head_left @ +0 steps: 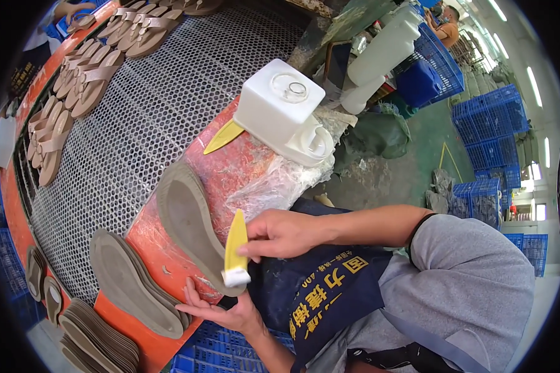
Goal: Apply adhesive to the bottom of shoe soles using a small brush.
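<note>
Grey-brown sole (190, 224); yellow brush (236, 245) with white bristles. White tub (279, 102) on an orange-red ledge (162, 248). Navy apron (320, 289) with yellow lettering; blue crates (488, 115).

We are in a shoe factory — soles (130, 283) stacked by a mesh conveyor (162, 105) carrying sandals (84, 78), blue crates (488, 124) beyond.
</note>
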`<state>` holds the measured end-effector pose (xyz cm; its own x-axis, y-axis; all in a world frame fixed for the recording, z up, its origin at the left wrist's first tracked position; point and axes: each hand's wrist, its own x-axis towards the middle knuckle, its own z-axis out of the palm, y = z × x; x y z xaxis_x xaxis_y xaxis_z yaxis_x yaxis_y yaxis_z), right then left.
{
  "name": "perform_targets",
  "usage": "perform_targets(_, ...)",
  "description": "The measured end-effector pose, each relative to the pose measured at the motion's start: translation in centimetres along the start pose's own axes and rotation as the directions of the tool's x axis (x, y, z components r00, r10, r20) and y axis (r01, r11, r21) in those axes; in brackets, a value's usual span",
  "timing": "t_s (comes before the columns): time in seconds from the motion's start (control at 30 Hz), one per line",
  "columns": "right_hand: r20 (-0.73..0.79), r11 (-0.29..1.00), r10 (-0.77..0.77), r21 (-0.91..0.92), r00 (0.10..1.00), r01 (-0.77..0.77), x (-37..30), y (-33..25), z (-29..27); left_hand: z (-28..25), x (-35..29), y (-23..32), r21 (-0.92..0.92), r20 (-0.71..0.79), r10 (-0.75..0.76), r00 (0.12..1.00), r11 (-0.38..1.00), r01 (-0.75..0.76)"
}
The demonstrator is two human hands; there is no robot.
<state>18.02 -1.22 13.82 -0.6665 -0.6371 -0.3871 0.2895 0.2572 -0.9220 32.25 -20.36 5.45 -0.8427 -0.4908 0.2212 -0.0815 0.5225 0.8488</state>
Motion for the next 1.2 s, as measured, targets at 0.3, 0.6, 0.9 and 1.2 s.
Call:
perform_targets(0.3,-0.428,0.996,-0.067,0.027,0.901,0.087,3.8,1.1,-0.5,-0.8,1.6,3.1,-0.002,0.165,0.103,0.981,0.995,-0.104)
perform_targets(0.6,-0.482,0.964,-0.223,-0.236,0.847,0.119,8.7,-0.1,-4.8,0.6,3.4,5.6,0.154,0.197,0.07,0.978,0.983,-0.102)
perform_targets(0.9,-0.478,0.937,-0.271,-0.331,0.836,0.115,12.4,-1.1,-6.2,0.5,3.4,6.3,0.276,0.211,-0.046,0.976,0.961,-0.014)
perform_targets(1.2,-0.367,0.949,-0.278,-0.249,0.888,0.195,14.4,-3.3,-5.8,-0.1,3.7,6.9,0.284,0.188,-0.061,0.98,0.959,0.005)
